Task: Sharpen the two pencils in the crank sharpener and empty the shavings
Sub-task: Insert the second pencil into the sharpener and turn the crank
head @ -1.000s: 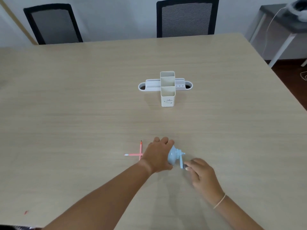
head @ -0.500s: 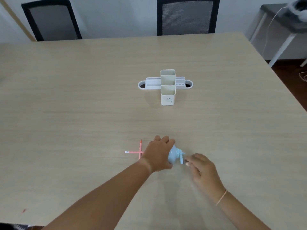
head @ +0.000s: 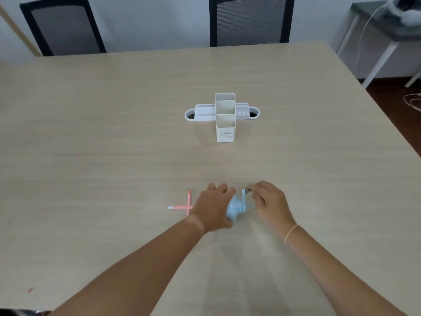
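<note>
- The left hand (head: pixel 213 208) wraps over the blue crank sharpener (head: pixel 234 209), apparently to steady it on the table (head: pixel 114 144).
- The right hand (head: pixel 268 201) pinches the crank handle (head: pixel 245 194), placed to turn it.
- One pink pencil (head: pixel 178 207) runs under the left hand, likely into the sharpener; the other pencil (head: pixel 189 200) lies across it.
- The white desk organizer (head: pixel 224 115) stands well beyond.

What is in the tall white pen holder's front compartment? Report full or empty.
Empty as far as shows: the front compartment of the pen holder shows only bare inner walls, nothing sticking out. Its very bottom is hidden.
</note>
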Tool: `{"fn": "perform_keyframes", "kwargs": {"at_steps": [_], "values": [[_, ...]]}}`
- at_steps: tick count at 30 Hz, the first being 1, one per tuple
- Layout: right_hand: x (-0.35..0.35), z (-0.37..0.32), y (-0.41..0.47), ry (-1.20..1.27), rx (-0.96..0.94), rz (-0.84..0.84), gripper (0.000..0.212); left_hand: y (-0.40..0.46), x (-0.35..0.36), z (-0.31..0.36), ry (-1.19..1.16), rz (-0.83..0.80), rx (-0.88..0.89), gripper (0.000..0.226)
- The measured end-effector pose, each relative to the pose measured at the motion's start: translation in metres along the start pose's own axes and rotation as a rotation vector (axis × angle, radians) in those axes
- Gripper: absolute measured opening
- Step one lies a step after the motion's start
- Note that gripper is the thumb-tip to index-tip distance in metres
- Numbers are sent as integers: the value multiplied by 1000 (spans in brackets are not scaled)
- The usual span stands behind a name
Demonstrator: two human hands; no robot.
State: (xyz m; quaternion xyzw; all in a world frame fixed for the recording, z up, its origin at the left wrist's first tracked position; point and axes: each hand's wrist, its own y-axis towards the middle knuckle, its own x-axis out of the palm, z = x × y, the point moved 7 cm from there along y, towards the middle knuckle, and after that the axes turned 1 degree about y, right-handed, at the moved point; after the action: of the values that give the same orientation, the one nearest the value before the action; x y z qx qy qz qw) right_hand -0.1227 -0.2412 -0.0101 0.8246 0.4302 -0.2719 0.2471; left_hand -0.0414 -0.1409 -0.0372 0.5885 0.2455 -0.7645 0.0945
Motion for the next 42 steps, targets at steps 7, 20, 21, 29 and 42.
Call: {"fn": "perform_keyframes", "kwargs": {"at_steps": [7, 20, 21, 29, 42], "values": [[34, 19, -53, -81, 83, -300, 14, 1, -1, -1, 10, 9, 10, 61], [34, 21, -51, -118, 87, -293, 15, 2, 1, -1, 21, 1, 9, 62], [26, 11, -59, -64, 46, -259, 15, 2, 1, -1, 22, 2, 18, 63], [12, 9, 25, -65, 86, -92, 14, 3, 1, -1, 39, -16, 11, 62], [-7, -12, -10, -21, -45, -27, 15, 3, 1, -2, 29, -1, 18, 60]]}}
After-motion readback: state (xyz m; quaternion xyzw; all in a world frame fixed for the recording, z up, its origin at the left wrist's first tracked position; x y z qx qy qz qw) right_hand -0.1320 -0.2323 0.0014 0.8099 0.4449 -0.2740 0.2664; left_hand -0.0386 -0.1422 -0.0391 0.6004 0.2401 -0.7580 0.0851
